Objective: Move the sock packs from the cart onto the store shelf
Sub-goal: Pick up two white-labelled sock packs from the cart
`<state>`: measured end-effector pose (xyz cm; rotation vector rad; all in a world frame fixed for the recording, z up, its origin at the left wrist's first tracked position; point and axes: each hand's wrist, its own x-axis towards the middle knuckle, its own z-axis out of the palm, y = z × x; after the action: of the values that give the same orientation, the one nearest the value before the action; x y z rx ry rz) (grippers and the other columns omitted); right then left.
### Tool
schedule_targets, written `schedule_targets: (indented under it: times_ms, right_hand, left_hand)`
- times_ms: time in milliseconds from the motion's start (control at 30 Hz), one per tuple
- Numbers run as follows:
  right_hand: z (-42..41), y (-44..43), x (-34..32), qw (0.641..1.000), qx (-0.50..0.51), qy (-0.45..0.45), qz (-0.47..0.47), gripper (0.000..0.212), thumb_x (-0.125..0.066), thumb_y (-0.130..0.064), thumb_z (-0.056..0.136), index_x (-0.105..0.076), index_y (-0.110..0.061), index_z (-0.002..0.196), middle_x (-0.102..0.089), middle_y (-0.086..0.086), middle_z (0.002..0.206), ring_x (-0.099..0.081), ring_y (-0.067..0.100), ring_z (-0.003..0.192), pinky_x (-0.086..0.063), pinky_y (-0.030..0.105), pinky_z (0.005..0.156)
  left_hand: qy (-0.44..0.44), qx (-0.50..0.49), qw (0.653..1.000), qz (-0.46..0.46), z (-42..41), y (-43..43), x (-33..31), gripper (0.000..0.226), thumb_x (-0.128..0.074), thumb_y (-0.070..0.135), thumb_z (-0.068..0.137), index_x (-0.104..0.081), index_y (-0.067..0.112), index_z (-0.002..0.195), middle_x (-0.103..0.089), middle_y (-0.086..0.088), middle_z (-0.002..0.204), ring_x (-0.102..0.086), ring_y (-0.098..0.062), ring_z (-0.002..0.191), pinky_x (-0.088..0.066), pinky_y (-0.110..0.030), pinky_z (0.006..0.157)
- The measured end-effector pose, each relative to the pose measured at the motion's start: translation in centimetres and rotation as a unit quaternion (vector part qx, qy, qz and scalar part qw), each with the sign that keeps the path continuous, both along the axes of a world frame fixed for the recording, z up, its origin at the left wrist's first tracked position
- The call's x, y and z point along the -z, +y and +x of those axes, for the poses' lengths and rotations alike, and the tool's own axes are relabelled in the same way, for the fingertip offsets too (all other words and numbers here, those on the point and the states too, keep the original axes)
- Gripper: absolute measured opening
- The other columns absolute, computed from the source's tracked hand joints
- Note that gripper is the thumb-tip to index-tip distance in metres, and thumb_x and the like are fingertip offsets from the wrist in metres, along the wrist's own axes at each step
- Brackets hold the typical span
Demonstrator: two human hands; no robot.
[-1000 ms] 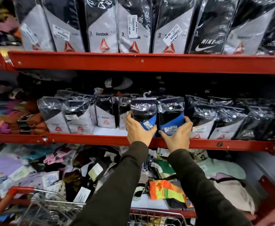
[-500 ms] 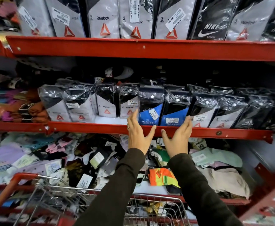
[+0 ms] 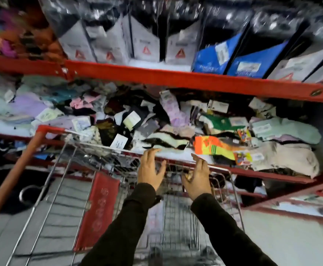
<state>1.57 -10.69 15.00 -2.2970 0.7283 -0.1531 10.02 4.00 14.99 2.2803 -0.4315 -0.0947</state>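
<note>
Two blue-fronted sock packs (image 3: 213, 56) (image 3: 252, 61) stand upright on the red shelf (image 3: 176, 77), among grey-fronted packs (image 3: 145, 43). Both my hands hang empty over the far end of the wire cart (image 3: 107, 150), well below that shelf. My left hand (image 3: 150, 170) has its fingers spread. My right hand (image 3: 197, 178) is open too, fingers slightly curled. Motion blur hides what lies in the cart's basket.
Below the shelf, a lower red shelf (image 3: 252, 170) holds a loose heap of colourful socks, including an orange-green pair (image 3: 214, 146). The cart has a red handle bar (image 3: 9, 181) at left and a red child-seat flap (image 3: 99, 206). Grey floor lies under the cart.
My hands let go of the two blue packs, which stay on the shelf, and dropped down over the cart. The view tilted downward.
</note>
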Motion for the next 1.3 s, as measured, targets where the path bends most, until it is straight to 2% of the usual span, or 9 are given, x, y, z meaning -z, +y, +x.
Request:
schedule_targets:
  times_ms: [67, 200, 300, 500, 600, 733, 900, 1133, 1300]
  right_hand:
    - [-1.1, 1.9, 3.7, 0.997, -0.017, 0.073, 0.027, 0.081, -0.07, -0.031, 0.086, -0.028, -0.005, 0.149, -0.031, 0.02, 0.152, -0.032, 0.038, 0.143, -0.035, 0.043, 0.117]
    - [-3.4, 5.6, 9.9, 0.978, -0.041, 0.198, 0.048, 0.088, -0.065, -0.042, 0.09, -0.019, -0.003, 0.153, -0.02, 0.021, 0.16, -0.024, 0.037, 0.149, -0.032, 0.04, 0.119]
    - [-3.8, 7.8, 13.5, 0.958, -0.062, 0.276, 0.051, 0.094, -0.065, -0.047, 0.088, -0.015, -0.002, 0.154, -0.017, 0.021, 0.16, -0.021, 0.037, 0.149, -0.03, 0.041, 0.119]
    - [-2.5, 11.5, 19.0, 0.926, -0.056, 0.361, 0.097, 0.105, -0.07, -0.05, 0.084, -0.011, 0.004, 0.152, -0.014, 0.024, 0.159, -0.02, 0.039, 0.149, -0.026, 0.04, 0.12]
    - [-1.7, 12.8, 21.4, 0.921, -0.016, 0.377, 0.101, 0.112, -0.074, -0.049, 0.082, -0.004, 0.001, 0.154, -0.007, 0.023, 0.161, -0.019, 0.039, 0.149, -0.029, 0.04, 0.118]
    - [-0.4, 14.1, 23.8, 0.908, 0.008, 0.411, 0.085, 0.123, -0.072, -0.059, 0.079, 0.007, -0.004, 0.156, 0.012, 0.023, 0.164, -0.007, 0.041, 0.153, -0.028, 0.046, 0.118]
    - [0.5, 15.6, 25.6, 0.912, 0.017, 0.407, 0.039, 0.142, -0.071, -0.078, 0.063, 0.009, -0.007, 0.155, 0.001, 0.021, 0.164, -0.012, 0.039, 0.152, -0.029, 0.046, 0.117]
    - [-0.5, 13.8, 25.6, 0.913, -0.007, 0.407, -0.026, 0.114, -0.074, -0.07, 0.064, -0.019, -0.008, 0.142, -0.034, 0.015, 0.143, -0.04, 0.034, 0.132, -0.046, 0.046, 0.105]
    - [-1.7, 11.5, 22.9, 0.922, 0.002, 0.387, -0.005, 0.114, -0.078, -0.061, 0.067, -0.017, -0.009, 0.148, -0.033, 0.013, 0.148, -0.038, 0.032, 0.137, -0.044, 0.047, 0.109]
  left_hand:
    - [0.051, -0.027, 0.998, 0.033, -1.1, 2.9, 3.4, 0.039, -0.061, 0.029, 0.096, -0.054, 0.019, 0.134, -0.047, -0.011, 0.137, -0.055, -0.031, 0.117, -0.049, -0.036, 0.094]
    - [0.163, -0.105, 0.976, 0.1, -3.7, 7.9, 9.6, 0.044, -0.069, 0.031, 0.092, -0.051, 0.023, 0.132, -0.047, -0.01, 0.139, -0.059, -0.031, 0.113, -0.056, -0.042, 0.09]
    - [0.23, -0.132, 0.956, 0.128, -4.7, 10.1, 13.4, 0.051, -0.073, 0.029, 0.088, -0.052, 0.015, 0.133, -0.048, -0.014, 0.138, -0.058, -0.036, 0.116, -0.055, -0.043, 0.093]
    - [0.343, -0.14, 0.907, 0.198, -4.8, 12.2, 19.4, 0.071, -0.073, 0.027, 0.09, -0.038, 0.005, 0.147, -0.047, -0.016, 0.144, -0.05, -0.034, 0.129, -0.04, -0.035, 0.101]
    - [0.38, -0.152, 0.887, 0.213, -4.4, 12.3, 21.6, 0.084, -0.078, 0.031, 0.085, -0.032, 0.003, 0.149, -0.037, -0.019, 0.15, -0.045, -0.036, 0.133, -0.04, -0.039, 0.107]
    - [0.376, -0.137, 0.874, 0.278, -3.6, 12.7, 24.8, 0.101, -0.077, 0.052, 0.078, -0.026, 0.001, 0.148, -0.03, -0.019, 0.151, -0.04, -0.038, 0.137, -0.041, -0.04, 0.108]
    - [0.38, -0.119, 0.87, 0.291, -3.2, 12.7, 27.0, 0.107, -0.078, 0.063, 0.069, -0.032, 0.002, 0.144, -0.037, -0.016, 0.145, -0.041, -0.038, 0.134, -0.045, -0.043, 0.104]
    - [0.37, -0.152, 0.87, 0.29, -3.4, 11.7, 26.4, 0.093, -0.082, 0.052, 0.07, -0.035, 0.001, 0.132, -0.044, -0.015, 0.134, -0.051, -0.036, 0.125, -0.048, -0.042, 0.096]
    - [0.352, -0.157, 0.875, 0.292, -3.7, 10.9, 23.7, 0.097, -0.084, 0.052, 0.068, -0.035, -0.001, 0.132, -0.047, -0.016, 0.133, -0.053, -0.036, 0.122, -0.048, -0.04, 0.096]
